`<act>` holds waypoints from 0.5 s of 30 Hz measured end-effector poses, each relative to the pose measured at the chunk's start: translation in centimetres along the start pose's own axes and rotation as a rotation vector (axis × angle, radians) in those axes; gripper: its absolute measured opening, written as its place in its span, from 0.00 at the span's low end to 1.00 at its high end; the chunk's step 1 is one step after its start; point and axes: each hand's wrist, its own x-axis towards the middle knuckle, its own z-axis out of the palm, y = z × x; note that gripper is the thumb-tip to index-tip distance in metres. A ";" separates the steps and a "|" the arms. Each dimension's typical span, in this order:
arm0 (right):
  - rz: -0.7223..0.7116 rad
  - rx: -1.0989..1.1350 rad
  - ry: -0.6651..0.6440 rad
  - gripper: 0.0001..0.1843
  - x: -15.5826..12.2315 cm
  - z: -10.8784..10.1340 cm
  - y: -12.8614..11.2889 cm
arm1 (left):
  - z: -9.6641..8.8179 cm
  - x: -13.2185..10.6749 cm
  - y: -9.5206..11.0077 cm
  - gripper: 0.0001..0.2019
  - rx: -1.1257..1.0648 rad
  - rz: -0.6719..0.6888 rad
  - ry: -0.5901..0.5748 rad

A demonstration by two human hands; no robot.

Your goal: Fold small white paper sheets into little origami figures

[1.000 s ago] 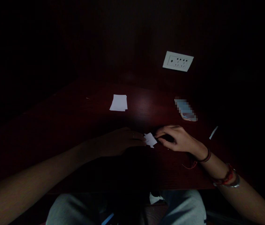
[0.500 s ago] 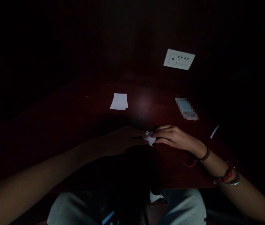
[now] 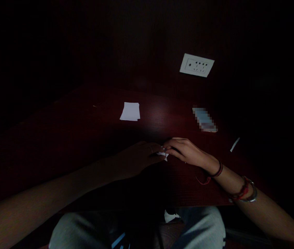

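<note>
A small piece of folded white paper (image 3: 166, 158) lies on the dark red table, mostly covered by fingers. From the left, my left hand (image 3: 145, 155) holds it with its fingertips; that hand is in deep shadow and wears a thin ring. My right hand (image 3: 184, 149) pinches the paper's upper right side with thumb and fingers closed on it. The fingertips of both hands nearly meet over the paper. Only a pointed corner and a bit of the paper's middle show between them.
Beyond the hands lies a small stack of white paper sheets (image 3: 130, 111). To the right are a blurred phone-like object (image 3: 204, 119) and a narrow white strip (image 3: 234, 144). A white socket plate (image 3: 197, 65) is on the back wall. The table's front edge runs above my knees.
My right hand has moved left over the paper and its thumb has come in, so less of the paper shows. My left hand stays at the paper. The whole view has shifted slightly.
</note>
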 end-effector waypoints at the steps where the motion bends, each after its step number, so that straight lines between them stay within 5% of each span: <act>1: 0.002 -0.005 0.004 0.11 0.0 0.0 0.0 | -0.1 0.1 0.2 0.20 0.007 0.001 0.004; 15: 0.153 0.125 0.003 0.12 0.7 0.1 -0.1 | 0.1 -0.3 1.2 0.20 0.047 -0.071 -0.019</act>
